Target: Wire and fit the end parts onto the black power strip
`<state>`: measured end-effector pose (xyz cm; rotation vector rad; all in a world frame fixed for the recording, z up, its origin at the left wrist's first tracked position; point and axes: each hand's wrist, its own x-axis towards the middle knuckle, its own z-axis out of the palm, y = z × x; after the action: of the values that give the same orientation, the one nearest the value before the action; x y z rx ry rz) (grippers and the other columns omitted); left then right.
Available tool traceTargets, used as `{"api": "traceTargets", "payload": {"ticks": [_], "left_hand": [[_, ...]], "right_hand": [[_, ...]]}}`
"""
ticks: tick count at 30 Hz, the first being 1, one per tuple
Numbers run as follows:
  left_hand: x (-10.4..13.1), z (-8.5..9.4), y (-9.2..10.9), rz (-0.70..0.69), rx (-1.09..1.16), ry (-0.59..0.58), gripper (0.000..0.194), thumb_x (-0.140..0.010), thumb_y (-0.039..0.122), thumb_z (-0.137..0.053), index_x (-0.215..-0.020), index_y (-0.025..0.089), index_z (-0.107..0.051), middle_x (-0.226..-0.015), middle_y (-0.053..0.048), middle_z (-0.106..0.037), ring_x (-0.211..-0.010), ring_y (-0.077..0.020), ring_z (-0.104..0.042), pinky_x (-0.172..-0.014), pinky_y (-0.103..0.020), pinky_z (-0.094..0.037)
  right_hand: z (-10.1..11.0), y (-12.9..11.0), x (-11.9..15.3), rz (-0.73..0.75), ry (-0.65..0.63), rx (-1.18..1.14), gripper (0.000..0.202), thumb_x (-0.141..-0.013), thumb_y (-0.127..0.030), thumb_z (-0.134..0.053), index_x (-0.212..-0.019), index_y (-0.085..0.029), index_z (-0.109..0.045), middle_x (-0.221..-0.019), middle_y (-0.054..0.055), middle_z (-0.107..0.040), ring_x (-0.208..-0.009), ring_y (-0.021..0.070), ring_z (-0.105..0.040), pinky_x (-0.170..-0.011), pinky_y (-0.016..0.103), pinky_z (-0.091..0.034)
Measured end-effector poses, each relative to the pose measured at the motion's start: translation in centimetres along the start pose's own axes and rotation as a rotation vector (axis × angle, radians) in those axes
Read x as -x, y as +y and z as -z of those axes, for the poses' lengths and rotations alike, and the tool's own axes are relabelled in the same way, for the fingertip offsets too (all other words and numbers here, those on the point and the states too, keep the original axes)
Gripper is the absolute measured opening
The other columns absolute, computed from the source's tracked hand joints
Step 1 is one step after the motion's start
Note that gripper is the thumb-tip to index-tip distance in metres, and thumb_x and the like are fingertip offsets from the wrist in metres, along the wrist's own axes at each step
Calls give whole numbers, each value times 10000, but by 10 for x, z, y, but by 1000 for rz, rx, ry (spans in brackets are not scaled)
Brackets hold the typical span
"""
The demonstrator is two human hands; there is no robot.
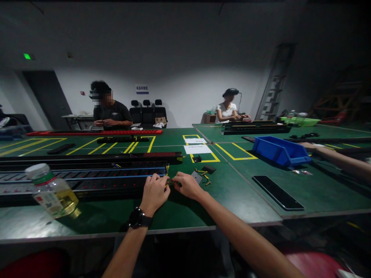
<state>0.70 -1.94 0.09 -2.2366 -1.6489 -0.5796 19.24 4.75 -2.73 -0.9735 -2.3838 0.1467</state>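
While both your hands meet just beside the near end of the blue-striped black rail (101, 179), the work there looks partway through rather than finished. Your left hand (155, 194) is curled, its fingertips pinching a small yellow-tinged piece (167, 186); your right hand (187, 185) comes in from three o'clock, thumb and forefinger apparently closed on the same piece, though fingers hide most of it. From your hands, the rail runs off toward nine o'clock, with a bottle (53, 193) standing in front of it. Between two and three o'clock lie loose yellow-and-black pieces (206, 177), a grey plate (196, 177) and a black block (209, 168), none of them fitted, so some handling probably remains. Whether the piece you hold is joined to the rail, you cannot tell from this view, nor what is already complete inside the rail. A phone (278, 193) lies at three o'clock, a blue bin (266, 151) at two.
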Motion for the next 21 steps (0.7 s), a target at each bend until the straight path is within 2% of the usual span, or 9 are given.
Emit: {"api": "traceTargets", "payload": {"ticks": [9,21], "left_hand": [[2,-4,3,45,-137,48,143,-902,277,-601,-918,196,-717,-996,-119,-652,-1010,-313,-554,-829,-450,-392],[0,-6,3,16,-91,52,148,-915,243,-574,-883,207,-714,-968,-106,-643,-986,-290,-554,-825,-437,-390]], "right_hand": [[2,-4,0,-9,15,-7,256,-925,-145,-637,-1121,-239,-771,-1021,39,-710,-865,171,-686,-769,245,-486],[5,-6,2,-45,-32,47,270,-927,-168,-619,-1155,-242,-743,-1052,45,-726,-920,187,-699,-798,251,-488]]}}
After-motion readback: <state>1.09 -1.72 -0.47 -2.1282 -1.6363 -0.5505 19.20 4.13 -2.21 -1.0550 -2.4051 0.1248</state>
